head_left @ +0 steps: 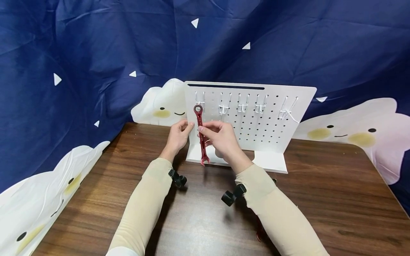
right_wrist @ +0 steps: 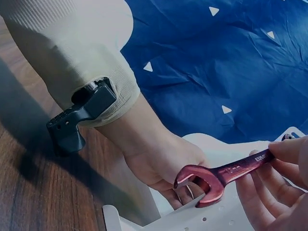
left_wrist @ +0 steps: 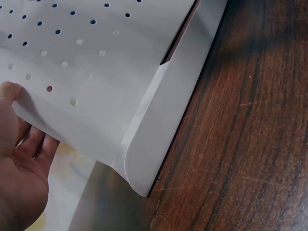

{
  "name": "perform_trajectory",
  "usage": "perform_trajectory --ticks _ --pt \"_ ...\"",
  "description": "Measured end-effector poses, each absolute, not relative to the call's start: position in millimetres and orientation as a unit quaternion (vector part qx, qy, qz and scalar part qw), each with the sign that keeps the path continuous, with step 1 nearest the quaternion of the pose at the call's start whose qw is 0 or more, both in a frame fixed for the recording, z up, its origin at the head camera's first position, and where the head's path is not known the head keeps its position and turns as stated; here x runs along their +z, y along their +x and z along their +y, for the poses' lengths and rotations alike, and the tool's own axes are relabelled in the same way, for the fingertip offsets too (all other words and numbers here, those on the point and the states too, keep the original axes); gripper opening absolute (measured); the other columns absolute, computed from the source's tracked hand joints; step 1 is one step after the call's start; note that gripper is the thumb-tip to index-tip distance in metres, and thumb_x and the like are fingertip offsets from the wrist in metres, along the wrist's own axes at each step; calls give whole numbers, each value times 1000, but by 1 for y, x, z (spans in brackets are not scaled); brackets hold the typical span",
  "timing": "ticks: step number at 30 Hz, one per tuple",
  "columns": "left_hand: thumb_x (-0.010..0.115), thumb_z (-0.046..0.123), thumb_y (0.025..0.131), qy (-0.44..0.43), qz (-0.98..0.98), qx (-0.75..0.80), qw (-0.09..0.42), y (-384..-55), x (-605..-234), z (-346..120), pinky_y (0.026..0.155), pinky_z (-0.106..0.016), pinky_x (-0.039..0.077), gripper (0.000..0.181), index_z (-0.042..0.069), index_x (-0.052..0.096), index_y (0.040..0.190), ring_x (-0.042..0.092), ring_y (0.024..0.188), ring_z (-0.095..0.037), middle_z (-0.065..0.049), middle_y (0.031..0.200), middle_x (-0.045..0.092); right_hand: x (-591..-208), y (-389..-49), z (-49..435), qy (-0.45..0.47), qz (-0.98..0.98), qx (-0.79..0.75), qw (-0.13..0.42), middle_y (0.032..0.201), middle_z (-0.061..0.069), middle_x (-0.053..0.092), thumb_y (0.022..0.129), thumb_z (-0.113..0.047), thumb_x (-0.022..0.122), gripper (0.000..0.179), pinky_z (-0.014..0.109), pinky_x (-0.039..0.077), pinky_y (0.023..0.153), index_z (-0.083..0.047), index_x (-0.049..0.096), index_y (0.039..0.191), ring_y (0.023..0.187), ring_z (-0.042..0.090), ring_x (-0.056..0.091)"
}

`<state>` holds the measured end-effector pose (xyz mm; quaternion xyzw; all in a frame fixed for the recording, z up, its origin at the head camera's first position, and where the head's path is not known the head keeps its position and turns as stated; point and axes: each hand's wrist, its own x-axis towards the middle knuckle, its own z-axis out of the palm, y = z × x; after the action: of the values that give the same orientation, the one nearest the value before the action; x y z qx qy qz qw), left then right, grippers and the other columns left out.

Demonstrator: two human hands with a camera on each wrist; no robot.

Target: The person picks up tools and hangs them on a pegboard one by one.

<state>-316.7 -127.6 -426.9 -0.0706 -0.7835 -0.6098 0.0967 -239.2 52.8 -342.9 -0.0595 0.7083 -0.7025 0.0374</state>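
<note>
A red combination wrench (head_left: 200, 121) stands nearly upright before the left side of a white pegboard (head_left: 272, 144). My right hand (head_left: 221, 138) pinches its shaft between thumb and fingers. The wrench's ring end is up, overlapping the lower part of the leftmost white hook (head_left: 204, 96); whether it touches the hook I cannot tell. Its open end points down, and shows large in the right wrist view. My left hand (head_left: 179, 135) holds the pegboard's left edge, thumb in front and fingers behind, as the left wrist view shows.
More white hooks (head_left: 242, 107) line the board's upper part. A white foot (head_left: 272, 163) supports the board on the brown wooden table (head_left: 333, 192). Partly hidden under my right forearm lies another red object (head_left: 260, 233). A blue curtain (head_left: 224, 53) hangs behind.
</note>
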Motion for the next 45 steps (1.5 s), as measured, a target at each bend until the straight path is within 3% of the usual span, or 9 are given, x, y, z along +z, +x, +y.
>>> perform_trajectory --ticks 7,14,19,23,30,37,45 --pt "66 20 109 -77 -784 -608 100 -317 -426 -128 79 -24 47 27 -4 75 117 66 96 -37 -31 107 76 -345 -247 47 -39 700 -712 41 89 2 75 102 -8 74 26 27 62 63 9 73 122 68 11 70" --pt "67 21 109 -76 -786 -605 102 -317 -427 -129 78 -24 46 26 -3 76 116 63 86 -21 -18 96 77 -347 -258 44 -16 695 -717 48 97 18 81 103 -10 74 26 29 64 65 6 74 122 66 13 74" --pt "66 21 109 -76 -786 -605 100 -317 -427 -129 79 -22 48 28 -4 75 119 62 84 -11 -30 108 76 -347 -266 42 -4 701 -712 45 116 27 78 103 -13 74 24 29 64 67 4 76 121 70 12 74" --pt "65 20 110 -75 -788 -603 100 -317 -427 -129 79 -21 48 29 -4 75 120 63 85 -12 -35 114 74 -346 -270 42 1 707 -706 42 111 24 80 104 -15 74 24 29 64 68 3 77 119 70 12 73" --pt "64 22 110 -76 -790 -600 99 -317 -427 -128 77 -24 45 30 -5 75 117 56 82 -9 -36 109 72 -350 -276 44 4 718 -694 51 101 13 81 105 -18 73 25 35 66 78 2 78 119 71 12 73" --pt "66 23 110 -70 -789 -603 95 -316 -427 -128 79 -25 45 29 -4 75 117 57 83 -9 -30 106 74 -355 -285 46 -8 745 -664 61 115 21 80 107 -22 71 29 33 65 85 2 77 121 79 14 77" --pt "65 24 110 -70 -792 -599 95 -318 -428 -128 83 -26 45 30 -4 75 116 57 87 -10 -32 109 75 -352 -293 46 -8 768 -638 60 119 23 78 107 -21 69 30 36 64 92 5 76 121 97 29 79"
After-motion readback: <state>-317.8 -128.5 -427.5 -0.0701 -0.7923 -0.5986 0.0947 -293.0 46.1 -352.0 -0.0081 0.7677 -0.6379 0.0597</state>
